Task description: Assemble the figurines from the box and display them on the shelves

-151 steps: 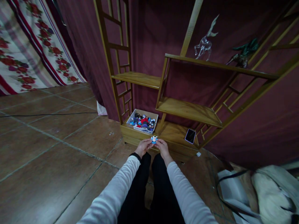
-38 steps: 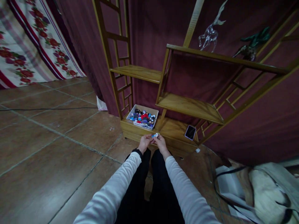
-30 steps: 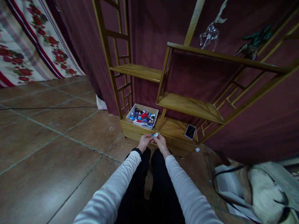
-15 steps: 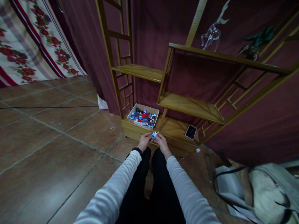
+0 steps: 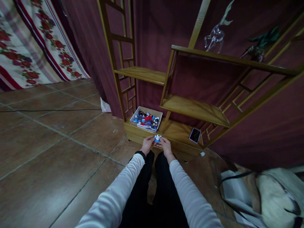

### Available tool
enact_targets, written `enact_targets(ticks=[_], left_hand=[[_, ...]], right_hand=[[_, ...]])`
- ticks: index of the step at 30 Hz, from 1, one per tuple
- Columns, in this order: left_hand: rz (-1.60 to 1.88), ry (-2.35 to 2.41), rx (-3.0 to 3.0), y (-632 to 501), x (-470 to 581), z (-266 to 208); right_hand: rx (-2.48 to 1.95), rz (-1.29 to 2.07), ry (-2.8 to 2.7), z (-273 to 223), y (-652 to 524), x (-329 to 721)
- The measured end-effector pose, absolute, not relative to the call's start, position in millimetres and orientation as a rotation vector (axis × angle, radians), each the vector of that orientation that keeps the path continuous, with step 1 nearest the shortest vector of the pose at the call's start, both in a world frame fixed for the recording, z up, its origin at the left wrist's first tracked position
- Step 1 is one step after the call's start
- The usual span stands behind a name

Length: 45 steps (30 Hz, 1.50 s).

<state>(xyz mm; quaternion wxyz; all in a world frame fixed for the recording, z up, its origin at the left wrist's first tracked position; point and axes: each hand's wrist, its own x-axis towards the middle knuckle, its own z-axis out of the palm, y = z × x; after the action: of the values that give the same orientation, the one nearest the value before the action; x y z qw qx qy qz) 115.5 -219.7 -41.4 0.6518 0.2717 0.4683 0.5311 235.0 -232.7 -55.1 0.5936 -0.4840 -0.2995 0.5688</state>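
Between both hands, blue-white figurine, edges covered, details too small.

Small blue-and-white figurine rotated: lay sideways one second ago, partly under right-hand grip; now faces camera, blue part lowest. Grip shifted off its front to right edge. Upper shelf higher in view than five seconds back.

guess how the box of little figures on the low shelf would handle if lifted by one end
The box looks like thin card, so its walls may flex. The little figures lie in a jumble, so they would probably slide toward the low end. Being wide and shallow, it seems unlikely to tip if pushed.
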Motion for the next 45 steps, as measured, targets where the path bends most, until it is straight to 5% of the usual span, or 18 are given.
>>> enact_targets(ticks=[45], left_hand=[[0.871,0.775,0.605,-221.9,103.0,-28.5]], right_hand=[[-1.130,1.172,-0.908,-49.9,-239.6,233.9]])
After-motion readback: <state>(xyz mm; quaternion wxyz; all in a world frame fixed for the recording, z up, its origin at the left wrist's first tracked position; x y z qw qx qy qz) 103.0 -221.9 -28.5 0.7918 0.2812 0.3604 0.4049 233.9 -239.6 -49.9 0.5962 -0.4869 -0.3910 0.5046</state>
